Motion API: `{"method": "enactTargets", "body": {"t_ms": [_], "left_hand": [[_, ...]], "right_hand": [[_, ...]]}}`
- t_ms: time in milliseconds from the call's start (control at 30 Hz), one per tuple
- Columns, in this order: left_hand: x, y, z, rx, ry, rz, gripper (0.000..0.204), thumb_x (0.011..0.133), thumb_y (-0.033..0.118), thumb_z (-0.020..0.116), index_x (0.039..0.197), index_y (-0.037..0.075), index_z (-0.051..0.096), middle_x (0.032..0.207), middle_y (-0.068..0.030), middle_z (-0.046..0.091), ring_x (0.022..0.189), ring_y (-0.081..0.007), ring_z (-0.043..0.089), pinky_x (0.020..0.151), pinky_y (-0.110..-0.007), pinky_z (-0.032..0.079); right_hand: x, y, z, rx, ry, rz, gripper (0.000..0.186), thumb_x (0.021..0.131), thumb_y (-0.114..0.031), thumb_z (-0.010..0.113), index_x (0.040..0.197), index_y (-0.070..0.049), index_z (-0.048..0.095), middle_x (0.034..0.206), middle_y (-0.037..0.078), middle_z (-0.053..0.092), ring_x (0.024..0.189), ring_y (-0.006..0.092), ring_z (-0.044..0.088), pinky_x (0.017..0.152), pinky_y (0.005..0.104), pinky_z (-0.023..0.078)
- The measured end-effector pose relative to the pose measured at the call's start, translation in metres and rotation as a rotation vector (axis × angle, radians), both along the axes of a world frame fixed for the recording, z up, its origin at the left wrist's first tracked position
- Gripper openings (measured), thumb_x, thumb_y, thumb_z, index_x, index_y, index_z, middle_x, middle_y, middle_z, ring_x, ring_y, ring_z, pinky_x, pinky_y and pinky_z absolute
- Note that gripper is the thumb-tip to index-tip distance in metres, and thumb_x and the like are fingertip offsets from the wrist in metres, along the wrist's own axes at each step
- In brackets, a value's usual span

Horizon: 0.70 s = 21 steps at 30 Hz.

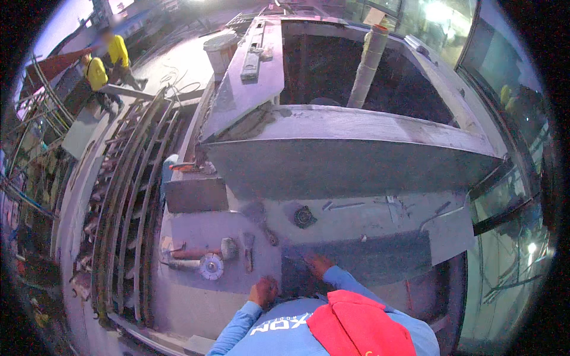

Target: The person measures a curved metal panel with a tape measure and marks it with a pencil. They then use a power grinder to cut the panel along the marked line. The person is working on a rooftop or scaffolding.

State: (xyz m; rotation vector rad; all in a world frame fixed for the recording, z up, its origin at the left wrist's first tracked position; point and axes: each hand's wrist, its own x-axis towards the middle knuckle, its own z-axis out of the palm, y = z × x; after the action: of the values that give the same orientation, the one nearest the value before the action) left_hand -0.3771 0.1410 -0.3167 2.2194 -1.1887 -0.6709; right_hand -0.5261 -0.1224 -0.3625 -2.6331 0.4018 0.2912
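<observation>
A long dark grey stone tile [380, 258] lies across the work surface in front of me. My right hand [319, 266] rests over its left part, fingers bent together and pointing left; a thin thing seems to be in them, too small to name. Close to the tile's near left corner is my left hand [264, 291], its fingers curled in; what they hold, if anything, is hidden. Left of my hands lie an angle grinder with a pale cutting disc [211, 267], a mallet [228, 248] and a narrow hand tool [249, 252].
A round dark object [304, 217] and a metal square [392, 209] lie beyond the tile. Behind rises a grey slab-faced ledge [356, 169] around a deep opening with an upright pipe [368, 65]. Metal rails [133, 207] run along the left. Two people in yellow stand far left.
</observation>
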Motion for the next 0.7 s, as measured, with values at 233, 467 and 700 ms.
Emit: {"method": "enactTargets", "body": {"t_ms": [233, 467, 700], "left_hand": [[0.003, -0.005, -0.056, -0.065, -0.232, -0.194, 0.028, 0.085, 0.028, 0.057, 0.107, 0.013, 0.064, 0.113, -0.0155, 0.062, 0.096, -0.0364, 0.062, 0.08, -0.045, 0.052], [-0.003, -0.02, -0.029, -0.093, -0.096, -0.128, 0.022, 0.086, 0.025, 0.056, 0.101, 0.01, 0.063, 0.101, -0.0162, 0.062, 0.092, -0.0364, 0.062, 0.077, -0.047, 0.052], [0.007, -0.009, -0.022, -0.163, -0.104, -0.177, 0.018, 0.083, 0.024, 0.058, 0.093, 0.01, 0.062, 0.098, -0.0159, 0.062, 0.08, -0.0386, 0.062, 0.069, -0.048, 0.052]], "right_hand": [[-0.038, 0.014, -0.029, 0.132, 0.19, -0.016, 0.052, 0.088, -0.021, 0.053, 0.139, -0.017, 0.041, 0.131, 0.022, 0.051, 0.115, 0.0416, 0.052, 0.099, 0.0478, 0.043], [-0.05, 0.039, -0.007, 0.351, 0.357, -0.088, 0.052, 0.086, -0.024, 0.056, 0.137, -0.017, 0.044, 0.126, 0.022, 0.055, 0.114, 0.0413, 0.052, 0.096, 0.047, 0.043], [-0.066, 0.035, 0.03, 0.213, 0.214, -0.143, 0.051, 0.084, -0.02, 0.058, 0.135, -0.019, 0.048, 0.122, 0.02, 0.058, 0.108, 0.0407, 0.057, 0.095, 0.0467, 0.045]]}}
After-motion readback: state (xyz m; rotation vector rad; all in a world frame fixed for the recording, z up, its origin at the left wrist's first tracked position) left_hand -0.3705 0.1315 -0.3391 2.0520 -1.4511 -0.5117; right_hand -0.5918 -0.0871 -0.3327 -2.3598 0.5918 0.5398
